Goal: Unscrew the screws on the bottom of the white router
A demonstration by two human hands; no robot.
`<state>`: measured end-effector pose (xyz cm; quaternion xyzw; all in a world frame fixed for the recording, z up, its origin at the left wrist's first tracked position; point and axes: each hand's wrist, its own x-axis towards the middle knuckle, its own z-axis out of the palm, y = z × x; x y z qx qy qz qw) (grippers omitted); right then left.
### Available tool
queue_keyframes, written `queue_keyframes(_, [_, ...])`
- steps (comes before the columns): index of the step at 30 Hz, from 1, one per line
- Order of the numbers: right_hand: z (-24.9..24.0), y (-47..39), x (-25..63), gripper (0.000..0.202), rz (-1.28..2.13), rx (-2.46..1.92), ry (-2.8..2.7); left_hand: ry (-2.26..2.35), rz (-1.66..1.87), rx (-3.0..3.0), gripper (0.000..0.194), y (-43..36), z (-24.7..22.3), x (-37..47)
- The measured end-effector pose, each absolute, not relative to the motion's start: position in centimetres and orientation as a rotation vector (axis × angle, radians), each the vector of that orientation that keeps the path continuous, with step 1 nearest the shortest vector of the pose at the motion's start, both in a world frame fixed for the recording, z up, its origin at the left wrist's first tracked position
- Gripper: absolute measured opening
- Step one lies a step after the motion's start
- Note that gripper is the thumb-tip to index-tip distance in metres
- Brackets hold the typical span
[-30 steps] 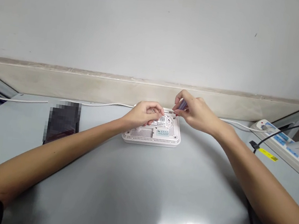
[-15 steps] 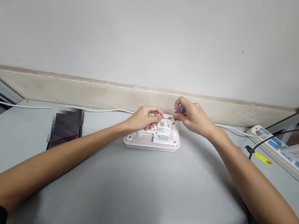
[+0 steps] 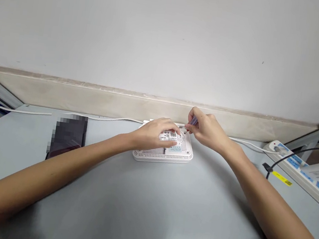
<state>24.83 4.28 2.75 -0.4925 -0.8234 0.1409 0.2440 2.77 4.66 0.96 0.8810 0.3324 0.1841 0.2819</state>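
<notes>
One purple tool (image 3: 194,120) is pinched in my right hand (image 3: 206,129) at a corner of the white device (image 3: 162,158), my left hand (image 3: 154,134) curved open over it.

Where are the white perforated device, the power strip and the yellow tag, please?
White perforated device (image 3: 174,159): head view, its near edge.
Power strip (image 3: 313,191): head view, its near side.
Yellow tag (image 3: 282,178): head view, its middle.

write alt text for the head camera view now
A right hand holds a slim purple-handled tool at the far right corner of a white plastic perforated box; the left hand spreads over its labelled top.
</notes>
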Motion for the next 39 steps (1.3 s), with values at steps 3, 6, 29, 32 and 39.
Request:
queue_keyframes(3, [2.8,4.3,24.8,0.014,0.367,-1.331,-2.257,0.930,0.248,2.620,0.083,3.7,1.4,2.0])
queue_keyframes(6, [2.6,4.4,24.9,0.013,0.360,-1.348,-2.252,0.996,0.024,2.741,0.101,3.5,0.9,1.4])
queue_keyframes(29, [2.4,4.6,25.2,0.014,0.236,-1.383,-2.266,0.978,0.125,2.690,0.060,4.7,0.0,2.3])
queue_keyframes(32, [2.6,4.5,25.3,0.016,0.220,-1.401,-2.296,1.055,0.355,2.729,0.040,4.7,-0.9,2.9])
queue_keyframes(39, [2.8,4.2,25.7,0.030,0.508,-1.263,-2.332,1.069,0.457,2.740,0.029,4.7,-1.7,3.1])
